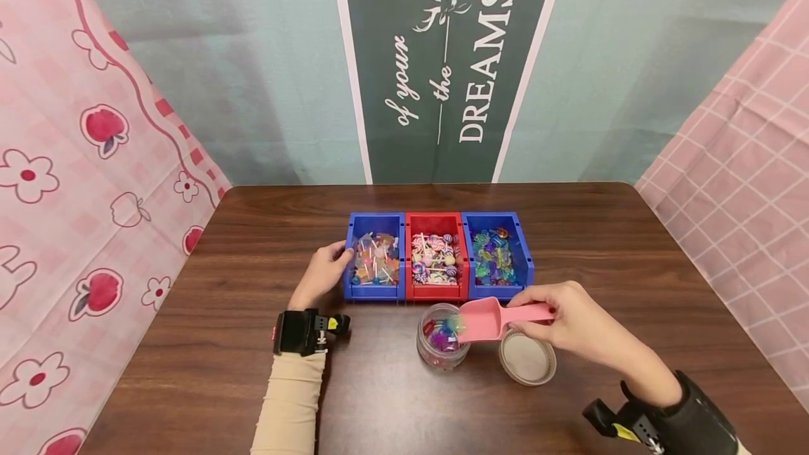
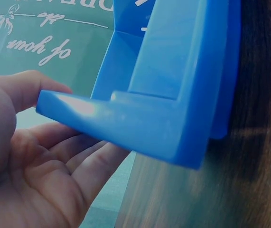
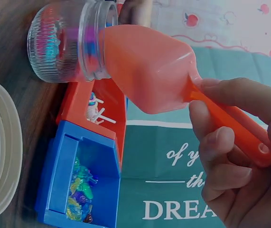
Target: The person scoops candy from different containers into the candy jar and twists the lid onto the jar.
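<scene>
My right hand (image 1: 571,318) holds a pink scoop (image 1: 483,319) by its handle. The scoop tilts with its lip at the mouth of a clear glass jar (image 1: 436,357), and colourful translucent pieces show in the jar. In the right wrist view, the thumb and fingertips pinch the scoop's handle (image 3: 239,133). With thumb on one side and fingers on the other, my left hand (image 1: 322,272) grips the left side wall of a blue bin (image 1: 374,292), which holds small lollipops. That bin's wall (image 2: 116,123) fills much of the left wrist view.
Next to that bin stand a red bin (image 1: 436,292) of swirled lollipops and a second blue bin (image 1: 521,272) of translucent coloured pieces. A round whitish lid (image 1: 527,359) lies right of the jar on the wooden table (image 1: 265,230). Printed curtains surround the table.
</scene>
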`<action>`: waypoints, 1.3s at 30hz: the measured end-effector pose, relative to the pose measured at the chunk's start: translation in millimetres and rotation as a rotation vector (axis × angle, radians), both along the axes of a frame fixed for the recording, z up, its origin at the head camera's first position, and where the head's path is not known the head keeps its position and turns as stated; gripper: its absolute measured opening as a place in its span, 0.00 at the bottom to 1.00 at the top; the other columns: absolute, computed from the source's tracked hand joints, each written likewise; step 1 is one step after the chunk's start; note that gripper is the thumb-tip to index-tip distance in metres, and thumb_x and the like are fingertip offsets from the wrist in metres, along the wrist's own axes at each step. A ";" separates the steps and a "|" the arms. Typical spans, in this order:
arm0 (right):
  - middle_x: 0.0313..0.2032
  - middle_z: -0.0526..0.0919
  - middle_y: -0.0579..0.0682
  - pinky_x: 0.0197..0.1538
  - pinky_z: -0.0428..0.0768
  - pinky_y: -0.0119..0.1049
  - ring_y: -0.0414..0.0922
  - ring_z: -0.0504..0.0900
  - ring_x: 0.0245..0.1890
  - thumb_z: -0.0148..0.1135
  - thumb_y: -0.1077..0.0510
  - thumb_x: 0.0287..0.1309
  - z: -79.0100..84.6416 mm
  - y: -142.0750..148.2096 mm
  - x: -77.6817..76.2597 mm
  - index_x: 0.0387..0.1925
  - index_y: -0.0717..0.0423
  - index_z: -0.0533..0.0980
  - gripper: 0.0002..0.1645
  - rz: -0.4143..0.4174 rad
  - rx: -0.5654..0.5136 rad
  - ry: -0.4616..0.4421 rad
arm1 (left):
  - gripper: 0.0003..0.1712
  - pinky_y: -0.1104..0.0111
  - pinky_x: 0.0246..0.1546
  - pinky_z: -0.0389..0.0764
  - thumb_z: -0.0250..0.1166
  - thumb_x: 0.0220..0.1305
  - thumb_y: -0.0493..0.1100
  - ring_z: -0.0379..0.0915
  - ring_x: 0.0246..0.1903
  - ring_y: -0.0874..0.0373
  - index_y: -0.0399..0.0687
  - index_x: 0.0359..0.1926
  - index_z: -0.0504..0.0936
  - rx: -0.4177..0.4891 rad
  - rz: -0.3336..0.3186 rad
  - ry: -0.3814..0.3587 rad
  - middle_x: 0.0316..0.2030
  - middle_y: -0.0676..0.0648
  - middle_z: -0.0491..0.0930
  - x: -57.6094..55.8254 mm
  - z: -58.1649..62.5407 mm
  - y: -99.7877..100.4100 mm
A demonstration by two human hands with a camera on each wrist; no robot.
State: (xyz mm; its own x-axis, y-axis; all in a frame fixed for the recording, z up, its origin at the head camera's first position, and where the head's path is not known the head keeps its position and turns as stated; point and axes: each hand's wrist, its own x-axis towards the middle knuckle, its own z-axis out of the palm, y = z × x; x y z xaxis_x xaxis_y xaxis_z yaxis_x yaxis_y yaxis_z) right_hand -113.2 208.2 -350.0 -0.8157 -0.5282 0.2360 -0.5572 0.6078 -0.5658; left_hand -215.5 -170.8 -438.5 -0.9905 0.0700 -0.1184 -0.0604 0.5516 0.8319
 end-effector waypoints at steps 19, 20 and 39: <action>0.27 0.83 0.44 0.25 0.73 0.24 0.26 0.69 0.25 0.74 0.61 0.44 0.4 2.9 2.6 0.33 0.52 0.81 0.12 0.019 0.039 -0.064 | 0.26 0.51 0.61 0.75 0.49 0.72 0.45 0.75 0.51 0.47 0.35 0.66 0.68 0.022 0.010 -0.019 0.57 0.33 0.77 1.1 -1.4 -0.6; 0.27 0.83 0.43 0.25 0.73 0.24 0.27 0.68 0.26 0.74 0.62 0.45 0.4 3.4 2.5 0.33 0.52 0.80 0.12 0.027 0.045 -0.067 | 0.26 0.51 0.61 0.75 0.49 0.72 0.45 0.75 0.51 0.47 0.35 0.66 0.68 0.022 0.010 -0.018 0.58 0.33 0.77 0.9 -1.2 -0.5; 0.27 0.80 0.42 0.24 0.68 0.22 0.25 0.65 0.25 0.69 0.61 0.53 -9.6 13.4 0.0 0.38 0.56 0.79 0.10 0.097 0.104 -0.062 | 0.26 0.51 0.61 0.75 0.48 0.73 0.45 0.75 0.51 0.47 0.36 0.66 0.67 0.024 0.005 -0.031 0.58 0.33 0.77 -1.6 -2.6 0.2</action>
